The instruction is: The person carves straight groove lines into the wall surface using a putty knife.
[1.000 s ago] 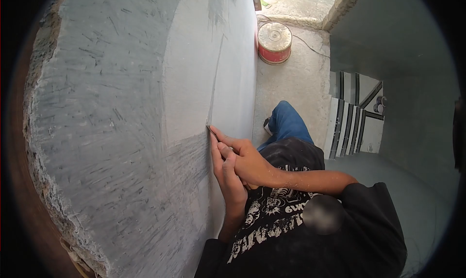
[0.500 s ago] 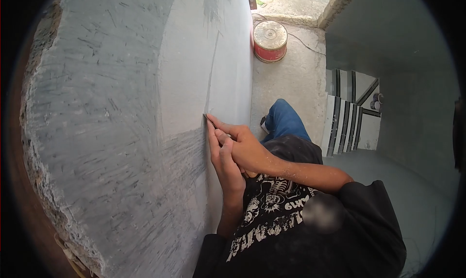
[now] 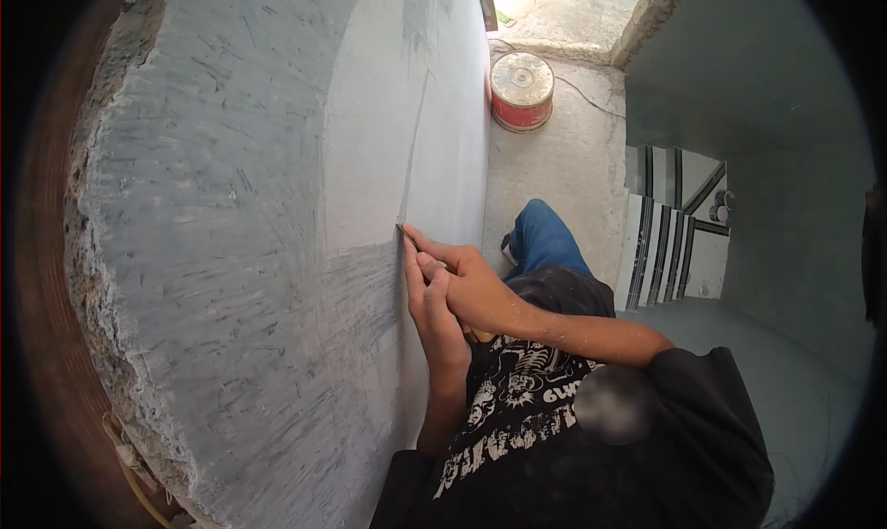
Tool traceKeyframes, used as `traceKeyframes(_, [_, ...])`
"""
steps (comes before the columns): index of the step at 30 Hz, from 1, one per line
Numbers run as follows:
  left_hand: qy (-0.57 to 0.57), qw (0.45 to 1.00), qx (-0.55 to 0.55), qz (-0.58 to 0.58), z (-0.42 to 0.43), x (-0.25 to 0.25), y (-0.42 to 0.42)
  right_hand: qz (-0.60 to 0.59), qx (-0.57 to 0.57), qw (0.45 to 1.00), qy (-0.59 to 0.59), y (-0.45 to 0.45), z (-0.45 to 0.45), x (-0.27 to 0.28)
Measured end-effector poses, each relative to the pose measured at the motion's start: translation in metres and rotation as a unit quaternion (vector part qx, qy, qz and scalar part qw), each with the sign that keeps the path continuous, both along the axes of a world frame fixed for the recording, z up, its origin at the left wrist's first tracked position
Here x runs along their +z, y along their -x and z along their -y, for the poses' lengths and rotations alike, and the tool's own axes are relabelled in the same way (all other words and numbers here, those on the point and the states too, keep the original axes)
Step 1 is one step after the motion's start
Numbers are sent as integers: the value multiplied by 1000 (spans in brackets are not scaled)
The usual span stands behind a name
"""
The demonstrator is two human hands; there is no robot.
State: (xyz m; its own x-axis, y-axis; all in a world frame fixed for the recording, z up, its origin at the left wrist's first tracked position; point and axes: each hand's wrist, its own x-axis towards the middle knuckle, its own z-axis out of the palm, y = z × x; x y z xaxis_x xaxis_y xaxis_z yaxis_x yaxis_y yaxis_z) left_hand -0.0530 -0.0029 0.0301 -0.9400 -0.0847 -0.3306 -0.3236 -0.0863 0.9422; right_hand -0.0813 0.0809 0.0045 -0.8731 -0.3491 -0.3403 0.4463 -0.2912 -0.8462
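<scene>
Both hands are together at the grey plastered wall (image 3: 231, 279). My right hand (image 3: 476, 289) is closed around a putty knife (image 3: 412, 237), seen as a thin dark blade almost edge-on; its handle is mostly hidden by the hands. Cupped against it from the left, my left hand (image 3: 432, 316) has its fingers along the blade and its thumb bent beside the right fingers. The blade's tip meets the wall at the lower end of a thin dark line (image 3: 418, 122). Around that line lies a smoother, paler patch (image 3: 360, 159), with dark streaks below it.
A red tub with a pale, dusty top (image 3: 522, 78) stands on the concrete floor (image 3: 527, 164) by the wall, a cable trailing near it. Black-and-white striped panels (image 3: 661, 238) are on the right. At far left the wall ends in a rough broken edge (image 3: 88, 243).
The view has shifted slightly, so wall and tub appear farther right and lower. Both hands keep almost the same grip and place on the wall.
</scene>
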Motion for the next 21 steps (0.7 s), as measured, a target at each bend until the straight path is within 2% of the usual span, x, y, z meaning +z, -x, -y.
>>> traceKeyframes(1, [-29,999,-13,-31,3,-6,0,1,-3,1000,1,0,1,-4])
traceKeyframes(3, [-141,975,-59,-163,14,-39,0,7,1,1000,-5,3,-1,-1])
traceKeyframes(6, [-48,992,0,-115,7,-49,3,20,13,1000,-15,9,-7,9])
traceKeyframes(11, [-33,999,14,31,1,-15,11,32,7,999,-19,13,-7,8])
traceKeyframes(13, [-23,999,-28,-26,8,-22,13,13,5,1000,-21,14,-4,-2])
traceKeyframes(15, [-9,973,-118,-198,21,-47,19,1,3,1000,-25,17,-4,-7])
traceKeyframes(18, [23,989,-15,-148,-6,-46,26,-12,-16,999,-29,25,-4,-12])
traceKeyframes(20, [-14,998,10,-59,-9,-27,34,-34,-50,998,-27,34,-2,-19])
traceKeyframes(21, [-33,999,22,-16,-10,-22,38,-14,-29,999,-20,35,-6,-13])
